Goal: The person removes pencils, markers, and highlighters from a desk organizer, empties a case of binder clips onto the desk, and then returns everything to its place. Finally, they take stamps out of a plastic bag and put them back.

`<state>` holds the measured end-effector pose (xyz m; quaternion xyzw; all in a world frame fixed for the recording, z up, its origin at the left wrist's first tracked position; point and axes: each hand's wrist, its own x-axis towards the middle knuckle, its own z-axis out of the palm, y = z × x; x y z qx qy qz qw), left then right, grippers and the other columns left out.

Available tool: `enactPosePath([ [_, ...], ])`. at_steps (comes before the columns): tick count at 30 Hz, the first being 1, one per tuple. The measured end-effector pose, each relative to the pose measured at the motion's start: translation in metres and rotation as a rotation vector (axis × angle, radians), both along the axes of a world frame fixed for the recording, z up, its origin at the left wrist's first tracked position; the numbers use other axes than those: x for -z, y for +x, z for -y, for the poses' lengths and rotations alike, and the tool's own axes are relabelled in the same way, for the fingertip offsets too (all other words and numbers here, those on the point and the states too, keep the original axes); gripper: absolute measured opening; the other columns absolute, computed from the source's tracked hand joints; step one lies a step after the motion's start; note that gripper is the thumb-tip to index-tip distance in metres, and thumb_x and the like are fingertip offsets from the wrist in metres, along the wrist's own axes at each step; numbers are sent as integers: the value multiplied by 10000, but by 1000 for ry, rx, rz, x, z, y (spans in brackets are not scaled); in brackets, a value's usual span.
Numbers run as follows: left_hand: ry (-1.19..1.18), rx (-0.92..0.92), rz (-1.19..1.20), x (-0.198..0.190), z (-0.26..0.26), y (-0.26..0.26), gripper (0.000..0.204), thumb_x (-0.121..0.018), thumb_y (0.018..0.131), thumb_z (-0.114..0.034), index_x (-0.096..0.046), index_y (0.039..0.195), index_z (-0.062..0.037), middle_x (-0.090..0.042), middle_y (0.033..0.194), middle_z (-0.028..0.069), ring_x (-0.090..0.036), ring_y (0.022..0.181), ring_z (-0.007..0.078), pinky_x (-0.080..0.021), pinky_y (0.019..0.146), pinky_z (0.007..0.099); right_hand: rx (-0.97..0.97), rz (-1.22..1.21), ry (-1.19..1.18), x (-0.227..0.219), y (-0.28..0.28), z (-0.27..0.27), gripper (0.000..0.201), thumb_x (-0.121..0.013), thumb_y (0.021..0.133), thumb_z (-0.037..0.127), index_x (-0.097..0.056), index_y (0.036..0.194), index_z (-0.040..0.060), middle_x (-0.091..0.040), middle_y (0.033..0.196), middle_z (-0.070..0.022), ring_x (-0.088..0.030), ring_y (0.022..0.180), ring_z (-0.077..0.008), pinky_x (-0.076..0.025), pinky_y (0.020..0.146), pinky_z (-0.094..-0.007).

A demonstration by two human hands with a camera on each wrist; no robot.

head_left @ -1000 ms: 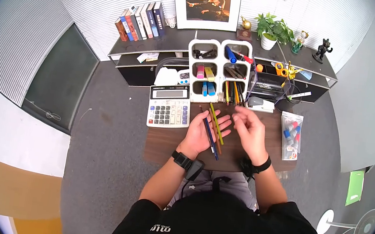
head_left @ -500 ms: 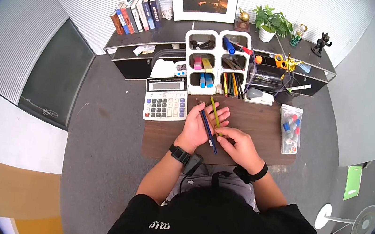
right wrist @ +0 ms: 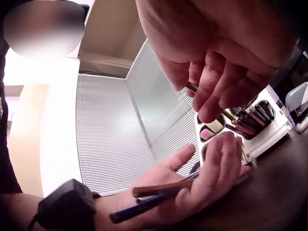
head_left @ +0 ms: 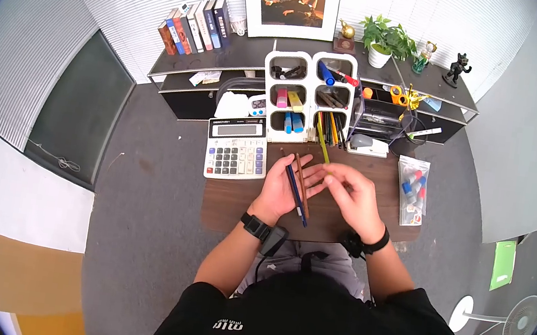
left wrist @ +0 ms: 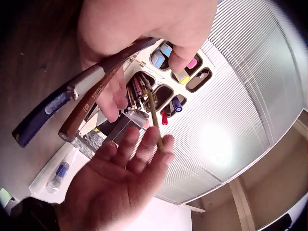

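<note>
Palm up over the table, the left hand [head_left: 275, 190] holds a dark blue pencil [head_left: 295, 195] and a brown pencil [head_left: 302, 184] under its thumb. In the left wrist view the blue pencil [left wrist: 43, 110] and brown pencil [left wrist: 81, 113] lie side by side. Thumb and fingertips of the right hand [head_left: 358, 205] pinch the near end of a yellow-green pencil [head_left: 324, 149]. That pencil's far end reaches the lower right compartment of the white organizer [head_left: 308, 115], where several pencils stand; whether it is inside the compartment, I cannot tell.
Left of the organizer lies a calculator [head_left: 236, 153]. On the right are a stapler [head_left: 367, 146], a mesh pen cup [head_left: 406, 143] and a clear bag [head_left: 411, 203] of markers. A shelf [head_left: 228, 62] with books and a potted plant [head_left: 380, 53] stands behind.
The right hand has lifted the yellow-green pencil off the left palm and moved it forward to the organizer. The blue and brown pencils stay in the left hand.
</note>
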<state>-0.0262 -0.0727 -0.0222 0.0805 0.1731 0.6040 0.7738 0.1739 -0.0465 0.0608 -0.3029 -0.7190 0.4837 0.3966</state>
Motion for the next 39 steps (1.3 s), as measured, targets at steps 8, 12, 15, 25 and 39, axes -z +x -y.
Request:
enactPosePath([
  [8, 2, -51, 36, -3, 0, 2, 583, -566, 1028, -447, -451, 1435, -47, -617, 1341, 230, -632, 1248, 359, -506, 1088, 527, 33, -70, -34, 20, -16, -21, 454, -647, 1018, 39, -581, 1467, 41, -760, 1180, -106, -680, 888, -91, -562, 812, -261],
  [12, 13, -76, 61, -4, 0, 1, 591, -569, 1030, -433, -463, 1444, -23, -628, 1326, 239, -628, 1254, 366, -500, 1104, 501, -41, 96, 128, 12, -4, -6, 338, -679, 1001, 46, -676, 1338, 28, -764, 1084, -85, -666, 805, -83, -553, 737, -260],
  [15, -27, -129, -2, -5, 1, 4, 647, -547, 1030, -443, -486, 1469, 27, -622, 1351, 233, -634, 1242, 344, -491, 1135, 468, -199, 213, 111, 1, 5, 11, 298, -730, 963, 63, -712, 1259, 35, -740, 970, -74, -657, 737, -118, -540, 688, -277],
  [25, -39, -114, -11, -8, 2, 2, 646, -528, 1036, -494, -524, 1441, 10, -618, 1381, 221, -612, 1280, 345, -476, 1134, 540, -239, 160, 129, -11, 15, 30, 264, -749, 943, 49, -725, 1204, 13, -754, 1029, -109, -729, 867, -171, -591, 782, -299],
  [39, -41, 11, 44, -4, 2, 0, 619, -505, 1028, -588, -577, 1360, -71, -643, 1355, 183, -576, 1321, 334, -386, 1154, 663, -17, -246, -184, 24, -25, -29, 463, -646, 1028, 32, -540, 1478, 13, -752, 1048, -61, -691, 904, -105, -581, 847, -270],
])
